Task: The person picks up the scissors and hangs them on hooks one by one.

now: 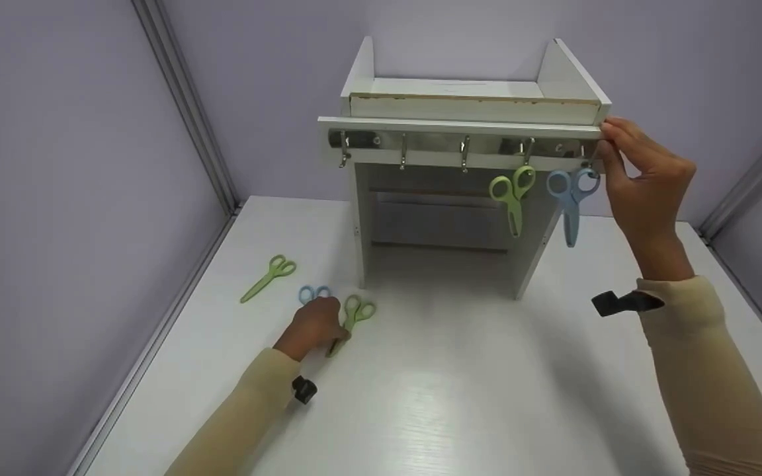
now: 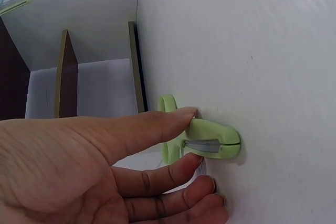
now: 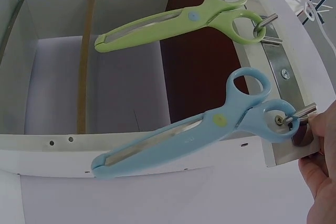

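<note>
While hidden overhead, left hand [image 2: 105, 166] pinches green scissors [image 2: 207, 142]; right hand [image 1: 642, 182] touches shelf [image 1: 467, 125].

blue scissors [image 3: 210, 129]: matt plastic, metal blades | hooks [image 1: 465, 153]: shiny metal | table [image 1: 460, 370]: glossy white

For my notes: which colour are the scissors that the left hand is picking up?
Light green scissors, best in the left wrist view.

Green scissors [image 1: 269, 277] apart on white table [image 1: 460, 383]; another green pair [image 1: 512, 194] hanging from a hook.
</note>
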